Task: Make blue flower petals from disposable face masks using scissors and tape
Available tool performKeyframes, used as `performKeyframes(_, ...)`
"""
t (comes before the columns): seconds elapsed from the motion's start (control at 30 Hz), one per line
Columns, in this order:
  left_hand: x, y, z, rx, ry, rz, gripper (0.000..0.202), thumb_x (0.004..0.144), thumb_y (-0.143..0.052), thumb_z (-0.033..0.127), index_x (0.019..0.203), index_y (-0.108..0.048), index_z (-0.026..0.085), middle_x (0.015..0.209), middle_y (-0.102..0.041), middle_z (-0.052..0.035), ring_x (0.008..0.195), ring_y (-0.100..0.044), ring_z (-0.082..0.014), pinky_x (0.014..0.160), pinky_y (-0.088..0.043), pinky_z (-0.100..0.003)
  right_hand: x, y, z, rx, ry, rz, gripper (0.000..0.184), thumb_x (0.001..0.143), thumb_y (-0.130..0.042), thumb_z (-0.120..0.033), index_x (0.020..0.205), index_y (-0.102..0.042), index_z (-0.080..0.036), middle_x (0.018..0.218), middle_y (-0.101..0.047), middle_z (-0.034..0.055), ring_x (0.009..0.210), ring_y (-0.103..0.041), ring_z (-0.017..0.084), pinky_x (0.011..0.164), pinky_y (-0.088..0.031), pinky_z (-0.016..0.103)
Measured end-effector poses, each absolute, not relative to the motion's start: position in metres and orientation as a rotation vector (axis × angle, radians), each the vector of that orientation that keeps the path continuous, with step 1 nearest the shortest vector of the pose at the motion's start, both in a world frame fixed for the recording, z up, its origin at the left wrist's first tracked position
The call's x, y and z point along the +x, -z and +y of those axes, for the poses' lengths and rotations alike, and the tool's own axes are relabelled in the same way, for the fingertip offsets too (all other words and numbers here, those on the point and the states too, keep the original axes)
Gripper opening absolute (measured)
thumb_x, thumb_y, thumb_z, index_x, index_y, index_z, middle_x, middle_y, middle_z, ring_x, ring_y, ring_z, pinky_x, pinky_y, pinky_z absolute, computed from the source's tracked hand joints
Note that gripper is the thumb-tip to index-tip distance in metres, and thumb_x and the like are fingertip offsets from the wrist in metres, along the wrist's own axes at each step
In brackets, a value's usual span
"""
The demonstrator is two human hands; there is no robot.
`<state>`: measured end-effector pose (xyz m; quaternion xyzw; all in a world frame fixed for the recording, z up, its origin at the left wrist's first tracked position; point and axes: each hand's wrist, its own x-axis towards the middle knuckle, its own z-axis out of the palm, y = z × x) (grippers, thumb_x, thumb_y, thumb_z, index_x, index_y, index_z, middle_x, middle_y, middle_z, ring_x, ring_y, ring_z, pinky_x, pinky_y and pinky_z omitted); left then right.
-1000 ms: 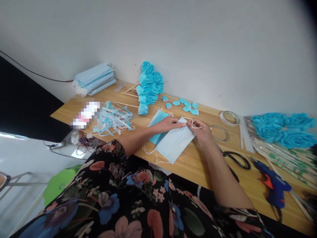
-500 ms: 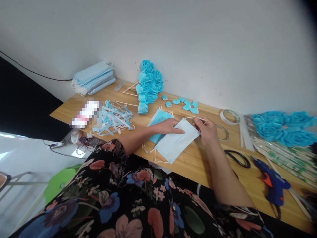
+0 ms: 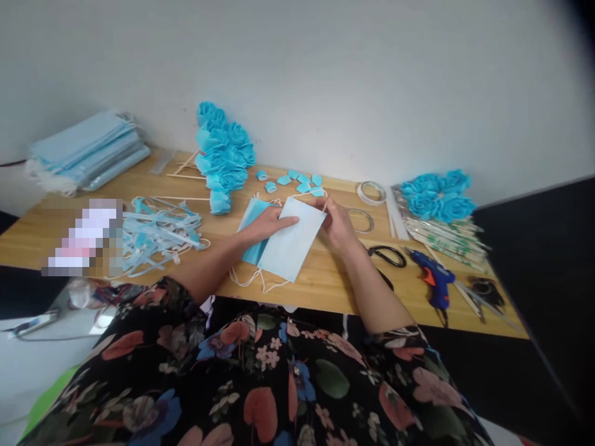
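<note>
A pale face mask (image 3: 294, 238) with white ear loops is held up over the table's front part. My left hand (image 3: 269, 225) is closed on its left side, the thumb lying across the front and the fingers hidden behind. At the upper right corner, my right hand (image 3: 338, 224) pinches the mask's edge near the ear loop; its fingertips are partly hidden. Beneath and to the left lies a brighter blue mask (image 3: 251, 224), its loops hanging towards the table's front edge. Black-handled scissors (image 3: 388, 256) rest to the right of my right hand, partly covered by the forearm.
Cut mask strips (image 3: 160, 232) form a heap at left, beside a blurred-out object (image 3: 83, 238). Stacked masks (image 3: 88, 148), blue fabric flowers (image 3: 225, 152) and small blue pieces (image 3: 304, 181) line the back. Tape rolls (image 3: 372, 192), more flowers (image 3: 439, 195) and a glue gun (image 3: 434, 279) lie right.
The view has swung to the right, so the table's things appear further left. The pale mask is turned more upright, and both hands still hold it.
</note>
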<state>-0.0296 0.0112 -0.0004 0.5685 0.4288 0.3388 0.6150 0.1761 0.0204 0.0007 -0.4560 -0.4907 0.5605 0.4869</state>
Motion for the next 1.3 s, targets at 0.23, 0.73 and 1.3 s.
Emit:
performKeyframes(0.23, -0.028, -0.003, 0.009, 1.294, -0.792, 1.024, 0.041, 0.074, -0.077, 0.051, 0.089, -0.070, 0.013, 0.078, -0.071, -0.0048, 0.067, -0.062, -0.0160, 0.058, -0.047, -0.025, 0.177, 0.002, 0.019, -1.085, -1.417, -1.248, 0.056, 0.071, -0.071, -0.074, 0.087, -0.073, -0.020, 0.080, -0.069, 0.0021, 0.077, -0.063, 0.019, 0.072, -0.052, 0.031)
performKeyframes(0.73, -0.028, 0.000, 0.010, 1.313, -0.766, 1.024, 0.043, 0.071, -0.080, 0.055, 0.083, -0.073, 0.014, 0.078, -0.073, -0.0060, 0.067, -0.064, -0.0175, 0.057, -0.049, -0.025, 0.174, -0.004, 0.016, -1.099, -1.373, -1.330, 0.044, 0.066, -0.080, -0.061, 0.074, -0.069, -0.019, 0.068, -0.059, -0.0029, 0.065, -0.050, 0.012, 0.067, -0.041, 0.026)
performKeyframes(1.3, -0.032, 0.007, 0.018, 1.585, -0.669, 0.964, 0.031, 0.076, -0.078, 0.043, 0.076, -0.070, 0.013, 0.073, -0.068, -0.0059, 0.065, -0.060, -0.0177, 0.055, -0.043, -0.028, 0.185, 0.000, 0.029, -1.257, -1.055, -1.332, 0.033, 0.070, -0.079, -0.055, 0.077, -0.072, -0.024, 0.079, -0.071, 0.0040, 0.072, -0.062, 0.020, 0.067, -0.050, 0.036)
